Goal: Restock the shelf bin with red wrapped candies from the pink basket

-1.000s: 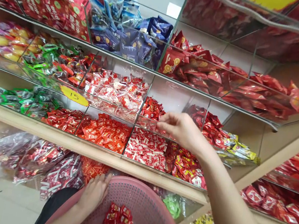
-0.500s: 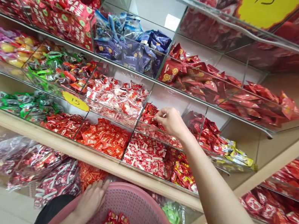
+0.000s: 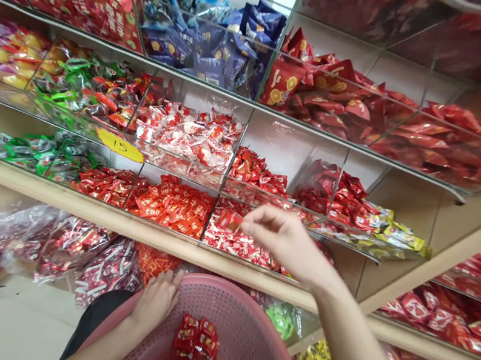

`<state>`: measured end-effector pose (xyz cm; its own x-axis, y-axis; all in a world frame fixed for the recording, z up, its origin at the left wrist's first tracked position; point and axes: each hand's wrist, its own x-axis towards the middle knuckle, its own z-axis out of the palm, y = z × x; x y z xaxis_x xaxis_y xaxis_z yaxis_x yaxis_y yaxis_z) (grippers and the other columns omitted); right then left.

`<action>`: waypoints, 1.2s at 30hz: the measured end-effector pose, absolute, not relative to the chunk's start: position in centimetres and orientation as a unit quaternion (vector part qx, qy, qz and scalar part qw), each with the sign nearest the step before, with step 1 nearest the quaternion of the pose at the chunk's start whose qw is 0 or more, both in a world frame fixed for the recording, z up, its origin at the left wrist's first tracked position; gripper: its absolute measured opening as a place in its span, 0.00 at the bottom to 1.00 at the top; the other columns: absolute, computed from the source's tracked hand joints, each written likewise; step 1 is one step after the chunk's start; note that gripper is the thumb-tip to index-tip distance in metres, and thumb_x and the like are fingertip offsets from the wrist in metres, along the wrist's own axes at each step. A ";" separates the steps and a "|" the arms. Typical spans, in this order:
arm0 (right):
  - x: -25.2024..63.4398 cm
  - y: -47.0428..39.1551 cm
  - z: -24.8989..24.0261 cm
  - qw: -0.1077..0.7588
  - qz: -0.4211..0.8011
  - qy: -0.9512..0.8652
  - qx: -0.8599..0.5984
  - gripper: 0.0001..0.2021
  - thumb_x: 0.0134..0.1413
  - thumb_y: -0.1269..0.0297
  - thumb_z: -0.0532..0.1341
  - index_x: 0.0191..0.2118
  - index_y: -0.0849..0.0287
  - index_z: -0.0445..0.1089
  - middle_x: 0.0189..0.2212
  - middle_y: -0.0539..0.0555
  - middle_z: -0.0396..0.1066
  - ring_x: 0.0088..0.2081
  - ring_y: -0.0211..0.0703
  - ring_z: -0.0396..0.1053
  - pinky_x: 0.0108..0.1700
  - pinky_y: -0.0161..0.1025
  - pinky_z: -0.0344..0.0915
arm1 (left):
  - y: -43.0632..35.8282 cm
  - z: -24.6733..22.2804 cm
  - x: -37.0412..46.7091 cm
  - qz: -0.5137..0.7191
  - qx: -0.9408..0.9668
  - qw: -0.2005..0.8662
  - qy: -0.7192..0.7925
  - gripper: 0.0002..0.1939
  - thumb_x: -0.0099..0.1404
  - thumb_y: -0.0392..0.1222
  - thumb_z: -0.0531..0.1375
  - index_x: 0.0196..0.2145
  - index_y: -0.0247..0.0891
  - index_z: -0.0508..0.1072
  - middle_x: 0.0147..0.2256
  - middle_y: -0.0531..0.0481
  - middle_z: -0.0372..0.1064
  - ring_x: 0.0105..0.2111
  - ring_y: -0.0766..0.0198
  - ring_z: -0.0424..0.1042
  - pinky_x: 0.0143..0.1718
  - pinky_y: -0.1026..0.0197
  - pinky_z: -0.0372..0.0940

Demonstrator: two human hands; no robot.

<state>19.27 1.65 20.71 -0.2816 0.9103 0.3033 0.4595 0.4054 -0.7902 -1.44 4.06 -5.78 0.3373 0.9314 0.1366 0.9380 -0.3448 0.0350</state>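
My right hand (image 3: 275, 235) pinches a small red-wrapped candy (image 3: 230, 221) between thumb and fingertips. It is in front of the lowest shelf row, over the bin of red-and-white wrapped candies (image 3: 230, 241). My left hand (image 3: 158, 298) grips the left rim of a pink perforated plastic basket (image 3: 284, 359), its fingers laid over the edge. Inside the basket lies a small cluster of red-wrapped candies (image 3: 196, 338). Up behind my right hand is the divided bin of small red candies (image 3: 258, 170).
Clear dividers split the shelves into candy bins, with blue packets (image 3: 216, 47) and red orange-print packets (image 3: 329, 93) higher up. A yellow price tag (image 3: 120, 145) hangs on the left. Bagged candies (image 3: 110, 269) sit below the wooden shelf edge (image 3: 92, 207).
My right hand has left the bin of small red candies and moved down toward the basket, a red candy now showing in its fingers. The left hand stays on the rim. The view has tilted down.
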 end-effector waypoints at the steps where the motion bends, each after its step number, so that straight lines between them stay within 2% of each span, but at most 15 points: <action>1: 19.1 1.5 18.5 0.366 0.336 -0.735 -0.462 0.10 0.49 0.58 0.61 0.29 0.61 0.69 0.24 0.48 0.67 0.23 0.31 0.59 0.26 0.30 0.57 | 4.0 -5.6 -1.4 -0.067 -0.818 0.025 -0.571 0.23 0.64 0.35 0.49 0.58 0.34 0.60 0.51 0.35 0.65 0.49 0.50 0.66 0.49 0.49 0.61; 4: 18.8 2.0 10.7 0.309 0.461 -0.663 -0.502 0.09 0.46 0.60 0.63 0.29 0.62 0.68 0.20 0.45 0.65 0.22 0.31 0.61 0.27 0.30 0.59 | 3.8 -5.1 -1.3 -0.069 -0.820 0.025 -0.568 0.23 0.64 0.35 0.49 0.57 0.33 0.60 0.49 0.35 0.66 0.46 0.52 0.68 0.48 0.50 0.61; 7: 18.5 2.6 3.7 0.277 0.491 -0.594 -0.573 0.05 0.47 0.66 0.61 0.26 0.62 0.67 0.15 0.43 0.62 0.17 0.30 0.59 0.22 0.29 0.55 | 3.7 -4.8 -1.2 -0.068 -0.819 0.025 -0.569 0.24 0.64 0.35 0.49 0.57 0.33 0.59 0.47 0.37 0.67 0.45 0.53 0.68 0.47 0.51 0.61; 10: 18.2 2.6 -0.9 0.250 0.500 -0.566 -0.606 0.07 0.47 0.73 0.57 0.21 0.62 0.66 0.12 0.43 0.61 0.16 0.30 0.58 0.21 0.28 0.55 | 3.4 -4.7 -1.2 -0.066 -0.820 0.028 -0.568 0.24 0.64 0.35 0.49 0.57 0.34 0.59 0.47 0.37 0.67 0.46 0.53 0.67 0.48 0.51 0.61; 13: 18.0 2.1 -3.4 0.218 0.512 -0.550 -0.623 0.10 0.45 0.76 0.55 0.18 0.61 0.65 0.11 0.44 0.61 0.15 0.31 0.59 0.20 0.28 0.56 | 3.3 -4.6 -1.2 -0.059 -0.822 0.031 -0.566 0.23 0.64 0.35 0.48 0.58 0.32 0.59 0.49 0.35 0.66 0.49 0.50 0.66 0.49 0.50 0.60; 25: 17.3 1.8 -5.4 0.142 0.485 -0.559 -0.658 0.11 0.47 0.74 0.52 0.19 0.61 0.65 0.14 0.46 0.65 0.15 0.30 0.60 0.20 0.27 0.57 | 3.4 -4.8 -1.2 -0.046 -0.822 0.037 -0.566 0.24 0.65 0.37 0.48 0.58 0.31 0.59 0.49 0.34 0.66 0.48 0.48 0.67 0.48 0.50 0.60; 29: 17.3 1.8 -5.7 0.129 0.422 -0.593 -0.674 0.13 0.49 0.70 0.54 0.16 0.61 0.63 0.13 0.47 0.64 0.17 0.32 0.60 0.22 0.29 0.56 | 3.4 -4.9 -1.3 -0.048 -0.822 0.039 -0.567 0.23 0.65 0.37 0.48 0.58 0.31 0.60 0.49 0.34 0.66 0.47 0.48 0.67 0.48 0.50 0.61; 33: 17.7 2.0 -5.2 0.147 0.325 -0.633 -0.687 0.07 0.45 0.72 0.58 0.19 0.61 0.64 0.19 0.49 0.66 0.24 0.35 0.62 0.27 0.31 0.54 | 3.5 -5.0 -1.2 -0.051 -0.821 0.035 -0.568 0.23 0.65 0.36 0.49 0.57 0.31 0.60 0.47 0.34 0.68 0.46 0.49 0.68 0.47 0.50 0.62; 36: 18.0 2.2 -3.0 0.164 0.279 -0.667 -0.671 0.05 0.44 0.72 0.58 0.22 0.61 0.65 0.21 0.50 0.67 0.26 0.36 0.61 0.28 0.33 0.52 | 3.6 -5.1 -1.3 -0.056 -0.820 0.036 -0.569 0.23 0.64 0.36 0.50 0.57 0.32 0.60 0.48 0.34 0.67 0.47 0.50 0.68 0.48 0.50 0.62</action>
<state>17.96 2.22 -2.98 -0.0455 0.9867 -0.1558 0.8037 -0.0564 -0.5924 -1.25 3.61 -5.14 0.3464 0.9286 0.1328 0.9368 -0.3500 0.0037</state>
